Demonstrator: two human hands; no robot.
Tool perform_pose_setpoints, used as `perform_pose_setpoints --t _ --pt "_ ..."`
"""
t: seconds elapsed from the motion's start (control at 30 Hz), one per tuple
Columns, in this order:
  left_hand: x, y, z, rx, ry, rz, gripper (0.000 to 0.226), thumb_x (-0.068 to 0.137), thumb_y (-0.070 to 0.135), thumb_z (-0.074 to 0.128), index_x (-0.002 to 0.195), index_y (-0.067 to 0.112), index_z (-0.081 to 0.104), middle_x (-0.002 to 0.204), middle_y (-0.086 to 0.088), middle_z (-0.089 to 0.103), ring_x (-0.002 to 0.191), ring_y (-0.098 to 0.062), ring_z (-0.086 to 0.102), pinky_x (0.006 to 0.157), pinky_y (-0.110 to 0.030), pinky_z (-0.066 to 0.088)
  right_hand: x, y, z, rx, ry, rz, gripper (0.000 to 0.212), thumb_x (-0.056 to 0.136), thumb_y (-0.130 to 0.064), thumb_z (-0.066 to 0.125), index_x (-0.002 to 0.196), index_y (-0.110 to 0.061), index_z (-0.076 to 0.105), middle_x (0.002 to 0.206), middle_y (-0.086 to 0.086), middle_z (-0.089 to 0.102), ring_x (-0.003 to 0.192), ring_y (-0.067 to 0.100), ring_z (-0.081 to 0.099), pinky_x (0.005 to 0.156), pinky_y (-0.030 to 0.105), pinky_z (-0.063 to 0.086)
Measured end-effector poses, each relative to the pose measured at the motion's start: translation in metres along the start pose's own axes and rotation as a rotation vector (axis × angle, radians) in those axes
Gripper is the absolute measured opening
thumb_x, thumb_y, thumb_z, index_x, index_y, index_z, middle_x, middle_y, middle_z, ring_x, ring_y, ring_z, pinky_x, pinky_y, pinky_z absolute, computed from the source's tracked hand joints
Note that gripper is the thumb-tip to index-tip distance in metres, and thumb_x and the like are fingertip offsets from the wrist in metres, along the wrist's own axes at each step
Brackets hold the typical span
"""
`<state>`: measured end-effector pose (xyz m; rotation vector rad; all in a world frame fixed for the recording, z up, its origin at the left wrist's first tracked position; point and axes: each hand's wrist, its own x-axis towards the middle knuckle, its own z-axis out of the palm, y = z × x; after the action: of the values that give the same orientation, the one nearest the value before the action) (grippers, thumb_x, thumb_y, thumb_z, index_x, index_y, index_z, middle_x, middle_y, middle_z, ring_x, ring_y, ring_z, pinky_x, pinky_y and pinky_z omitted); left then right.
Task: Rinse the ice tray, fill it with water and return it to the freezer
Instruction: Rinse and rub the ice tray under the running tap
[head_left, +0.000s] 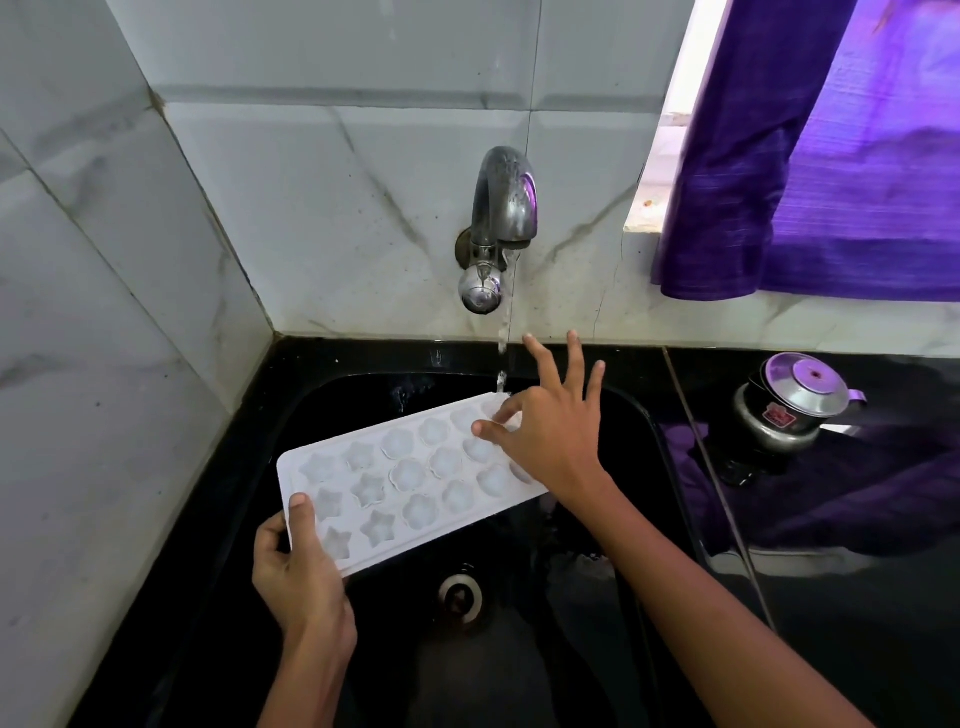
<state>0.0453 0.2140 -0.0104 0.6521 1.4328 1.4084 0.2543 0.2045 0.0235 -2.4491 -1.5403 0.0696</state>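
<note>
My left hand (298, 574) grips the near short end of the white plastic ice tray (410, 480), held over the black sink (649, 431), its long axis running up-right to the tap's water stream (503, 338), where my spread-fingered right hand (545, 431) touches the far end.

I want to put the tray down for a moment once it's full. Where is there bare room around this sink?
Bare black counter lies right of the sink, nearer than the steel pot. The back ledge under the tap is narrow. The sink floor around the drain is free; both hands and the ice tray crowd above it.
</note>
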Motion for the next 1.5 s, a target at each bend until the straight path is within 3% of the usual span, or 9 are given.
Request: perform_pose_setpoints --t 0.2,0.37,0.53,0.6,0.7,0.9,1.13,1.3,1.5 --pt "0.0 -0.002 -0.002 0.01 -0.009 -0.018 0.015 0.094 0.031 0.055 0.08 0.023 0.052 0.085 0.005 0.062 0.067 -0.006 0.064 0.048 -0.015 0.053 0.006 -0.003 -0.001 -0.132 -0.149 -0.065 0.045 0.086 -0.067 0.044 0.113 -0.039 0.067 0.16 0.002 -0.016 0.139 0.039 -0.031 0.106 0.064 -0.018" --pt "0.001 -0.002 -0.006 0.018 -0.014 -0.041 0.015 0.093 0.031 0.056 0.081 0.023 0.052 0.086 0.004 0.062 0.073 -0.01 0.063 0.063 -0.031 0.055 0.008 0.001 -0.004 0.086 -0.035 -0.032 0.036 0.071 -0.066 0.066 0.087 -0.035 0.075 0.16 -0.007 0.001 0.143 0.034 -0.022 0.112 0.057 -0.015" --pt "0.002 -0.004 -0.009 0.01 -0.021 -0.065 0.016 0.093 0.031 0.056 0.081 0.021 0.052 0.086 0.003 0.062 0.075 -0.013 0.061 0.061 -0.031 0.056 0.006 0.005 0.001 0.056 -0.174 -0.143 0.038 0.084 -0.062 0.054 0.109 -0.038 0.069 0.16 -0.005 -0.013 0.14 0.035 -0.031 0.107 0.061 -0.02" --pt "0.002 -0.004 -0.01 0.013 -0.023 -0.063 0.016 0.093 0.031 0.056 0.081 0.021 0.052 0.085 0.003 0.062 0.074 -0.013 0.062 0.054 -0.025 0.056 0.005 0.009 0.002 0.05 -0.102 -0.126 0.036 0.077 -0.066 0.059 0.094 -0.039 0.073 0.16 -0.008 -0.005 0.142 0.032 -0.026 0.108 0.06 -0.019" --pt "0.0 -0.007 -0.01 0.016 -0.012 -0.068 0.016 0.093 0.032 0.055 0.082 0.022 0.052 0.086 0.003 0.063 0.075 -0.013 0.062 0.063 -0.032 0.056 0.004 0.012 0.003 0.13 0.009 -0.047 0.038 0.063 -0.072 0.067 0.079 -0.038 0.073 0.158 -0.01 0.006 0.144 0.029 -0.02 0.11 0.057 -0.017" --pt "-0.01 -0.007 -0.005 -0.01 0.028 -0.069 0.017 0.094 0.032 0.053 0.081 0.023 0.05 0.085 0.003 0.062 0.075 -0.013 0.061 0.077 -0.043 0.053 -0.01 0.019 0.013 0.286 0.096 -0.069 0.039 0.074 -0.066 0.062 0.09 -0.031 0.058 0.153 -0.005 0.019 0.144 0.024 -0.008 0.115 0.053 -0.003" --pt "-0.012 -0.001 -0.003 -0.027 0.032 -0.057 0.018 0.095 0.032 0.053 0.08 0.023 0.048 0.084 0.004 0.061 0.071 -0.01 0.061 0.071 -0.038 0.054 -0.034 0.03 0.015 0.174 -0.128 -0.198 0.077 0.068 -0.085 0.018 0.13 -0.049 0.046 0.159 -0.006 0.0 0.144 0.024 -0.016 0.115 0.05 -0.008" --pt "-0.013 -0.002 -0.005 -0.025 0.027 -0.048 0.017 0.095 0.032 0.053 0.081 0.024 0.049 0.086 0.003 0.062 0.074 -0.012 0.063 0.069 -0.036 0.055 -0.031 0.022 0.009 0.076 0.009 -0.147 0.058 0.071 -0.081 0.044 0.108 -0.041 0.064 0.156 -0.007 0.014 0.144 0.028 -0.008 0.115 0.051 -0.005" --pt "-0.011 0.003 -0.001 -0.034 0.026 -0.023 0.017 0.096 0.031 0.051 0.081 0.024 0.047 0.084 0.004 0.061 0.07 -0.008 0.062 0.048 -0.018 0.053 -0.024 0.015 0.005 -0.012 -0.07 -0.164 0.054 0.082 -0.073 0.042 0.125 -0.044 0.055 0.16 -0.004 -0.003 0.144 0.031 -0.019 0.112 0.055 -0.011"
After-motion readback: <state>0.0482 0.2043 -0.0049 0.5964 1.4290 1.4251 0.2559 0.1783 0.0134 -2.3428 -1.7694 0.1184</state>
